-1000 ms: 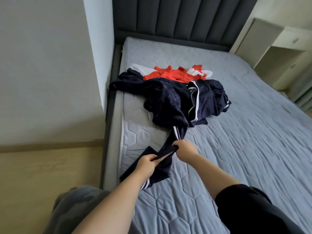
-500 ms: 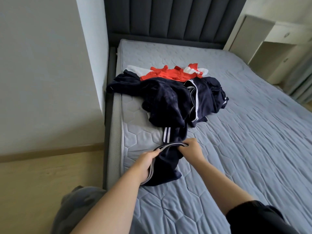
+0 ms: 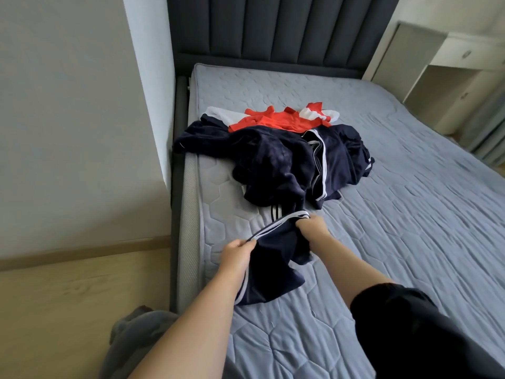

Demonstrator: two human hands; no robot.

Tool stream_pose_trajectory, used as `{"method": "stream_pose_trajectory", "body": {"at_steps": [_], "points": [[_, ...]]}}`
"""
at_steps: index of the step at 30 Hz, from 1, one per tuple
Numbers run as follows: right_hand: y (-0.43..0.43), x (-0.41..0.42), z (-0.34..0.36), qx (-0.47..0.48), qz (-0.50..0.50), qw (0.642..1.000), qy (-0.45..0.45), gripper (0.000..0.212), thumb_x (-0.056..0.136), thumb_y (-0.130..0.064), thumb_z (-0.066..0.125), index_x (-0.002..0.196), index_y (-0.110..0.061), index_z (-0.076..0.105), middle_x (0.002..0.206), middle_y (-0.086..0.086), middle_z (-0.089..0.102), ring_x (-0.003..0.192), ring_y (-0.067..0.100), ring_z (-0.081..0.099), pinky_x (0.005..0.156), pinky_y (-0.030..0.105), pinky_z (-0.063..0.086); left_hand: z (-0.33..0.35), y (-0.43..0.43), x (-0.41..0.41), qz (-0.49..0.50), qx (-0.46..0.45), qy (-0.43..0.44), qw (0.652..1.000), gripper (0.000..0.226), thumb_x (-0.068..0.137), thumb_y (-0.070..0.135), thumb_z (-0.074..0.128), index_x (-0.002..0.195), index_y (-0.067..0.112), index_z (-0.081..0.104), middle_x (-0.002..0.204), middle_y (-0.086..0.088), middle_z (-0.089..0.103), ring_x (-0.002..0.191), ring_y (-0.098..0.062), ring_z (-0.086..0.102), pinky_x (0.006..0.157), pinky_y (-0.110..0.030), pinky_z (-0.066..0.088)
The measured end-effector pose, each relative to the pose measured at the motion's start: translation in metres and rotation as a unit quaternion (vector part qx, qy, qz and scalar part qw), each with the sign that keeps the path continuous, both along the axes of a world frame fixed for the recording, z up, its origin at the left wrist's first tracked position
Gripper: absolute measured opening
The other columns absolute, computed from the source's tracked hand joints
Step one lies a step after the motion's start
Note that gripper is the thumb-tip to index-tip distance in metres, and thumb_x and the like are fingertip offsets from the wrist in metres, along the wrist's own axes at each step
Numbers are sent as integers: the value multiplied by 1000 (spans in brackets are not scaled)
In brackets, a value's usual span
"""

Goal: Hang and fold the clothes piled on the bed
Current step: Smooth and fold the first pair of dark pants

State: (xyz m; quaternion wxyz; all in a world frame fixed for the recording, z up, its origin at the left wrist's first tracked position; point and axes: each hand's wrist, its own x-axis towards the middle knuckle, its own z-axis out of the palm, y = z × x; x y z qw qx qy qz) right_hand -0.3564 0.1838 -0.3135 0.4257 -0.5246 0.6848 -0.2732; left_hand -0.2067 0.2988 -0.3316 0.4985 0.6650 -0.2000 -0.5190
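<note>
— Status on the clothes?

— Both hands busy. My left hand (image 3: pixel 237 255) and right hand (image 3: pixel 314 228) each have fingers curled round the white-trimmed edge of one navy blue fabric garment with white side stripes (image 3: pixel 276 258), and that edge is stretched between them. The garment lies on the near left part of the grey quilted mattress (image 3: pixel 382 214). Its far end runs under the pile of dark navy clothes (image 3: pixel 273 165).

— Failure modes?

— Main one, my guess: that far end is pinned by the pile. If I pull hard toward me, the whole heap drags along. It could also slide off the left side onto the pale wooden floor (image 3: pixel 68 296). One dark fold of the pile already reaches over the mattress's left edge.

— Red item?

— The red and white garment (image 3: pixel 276 121) sits at the far side of the pile, partly under the navy cloth. It would ride along if the heap shifts.

— Anything else?

— Can't tell whether I'm holding a waistband or a hem. A wrong guess means a crooked fold. The cloth is bunched below my left hand and may be twisted. My grip is on the trim only, so it could slip if the fabric snags.

— Mitigation?

— Judgement call: lift up and away from the pile, not straight back. Check the orientation before folding.
</note>
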Motion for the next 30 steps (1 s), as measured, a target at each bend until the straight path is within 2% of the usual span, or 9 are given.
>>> {"method": "stream_pose_trajectory", "body": {"at_steps": [5,7,12,17,19,21,23,27,30], "points": [[22,-14,45,-15,243,946,213,19,78,-6,50,61,-15,48,64,3,51,64,20,48,59,28,39,-5,-11,1,10,50,57,997,20,93,22,56,97,6,67,97,-14,68,93,-30,63,90,-36,49],[38,-12,61,-2,364,891,273,22,76,-7,51,58,-17,44,59,-3,48,57,14,45,54,26,36,-3,-11,-2,-5,57,158,986,23,97,24,47,101,6,61,98,-14,66,82,-29,63,79,-35,47],[61,-10,87,109,478,858,152,32,65,-5,47,45,-30,56,46,-18,46,45,1,43,49,15,35,4,-4,-3,-153,34,239,958,30,97,42,46,113,19,56,96,-5,68,66,-17,66,55,-27,50],[67,-13,88,121,503,844,141,27,60,-9,46,48,-29,59,48,-18,48,47,0,44,53,16,36,8,-2,-16,-217,-19,238,946,29,98,14,50,126,13,54,76,-2,58,51,-8,51,46,-16,41],[62,-16,75,95,446,881,124,14,62,-11,47,58,-21,56,57,-7,49,57,8,46,59,24,38,11,-7,-17,-179,-47,237,954,26,96,-3,41,111,7,60,69,-3,60,52,-9,52,48,-17,40],[51,-18,59,29,265,960,83,6,72,-9,48,69,-13,51,63,2,47,63,14,45,61,29,36,16,-9,-13,-152,-65,245,955,31,92,-8,37,94,5,64,70,-10,60,58,-17,55,55,-24,42],[38,-21,44,5,76,997,21,11,82,-8,46,74,-13,51,66,3,46,64,16,44,60,28,36,27,-9,-11,-159,-77,261,949,34,90,-8,36,82,6,67,66,-12,57,53,-17,54,49,-23,42],[24,-21,38,125,16,961,-248,18,97,-7,42,86,-15,54,73,5,51,64,16,49,54,26,42,66,-20,-18,-244,-124,201,941,29,86,-11,34,85,-1,60,74,-11,58,63,-16,57,58,-23,44],[15,-16,57,97,34,940,-325,23,102,-7,32,86,-13,49,78,4,54,74,16,51,62,23,50,99,-35,-20,-290,-134,106,942,29,86,-9,38,79,6,62,68,-7,56,59,-13,54,56,-22,42]]}}
